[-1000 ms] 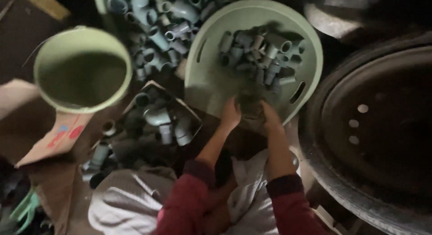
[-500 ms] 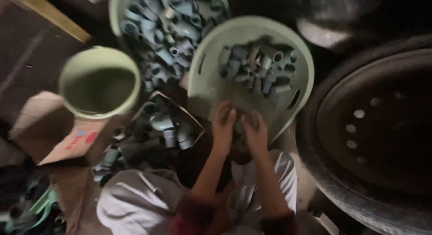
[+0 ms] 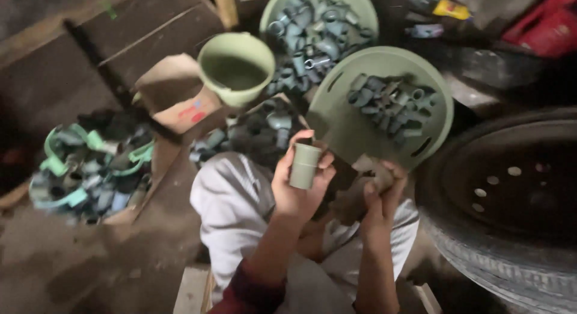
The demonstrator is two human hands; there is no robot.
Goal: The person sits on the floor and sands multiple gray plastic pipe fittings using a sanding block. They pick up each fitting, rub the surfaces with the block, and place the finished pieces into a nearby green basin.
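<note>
The left hand (image 3: 297,181) is gripping a short grey-green plastic pipe coupling (image 3: 304,165) upright between thumb and fingers, open end up, seemingly for inspection. The right hand (image 3: 375,190), at three o'clock, is clutching a dark elbow-shaped fitting (image 3: 360,184). A shallow green plastic basin (image 3: 336,121) of fittings is tilting at one o'clock.

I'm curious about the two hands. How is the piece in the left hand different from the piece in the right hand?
The left hand holds a pale green tube upright; the right hand holds a darker, brownish piece tilted. The tube is a straight, open-topped cylinder; the brownish piece looks bent, though blurred. Both are small pipe fittings.
</note>
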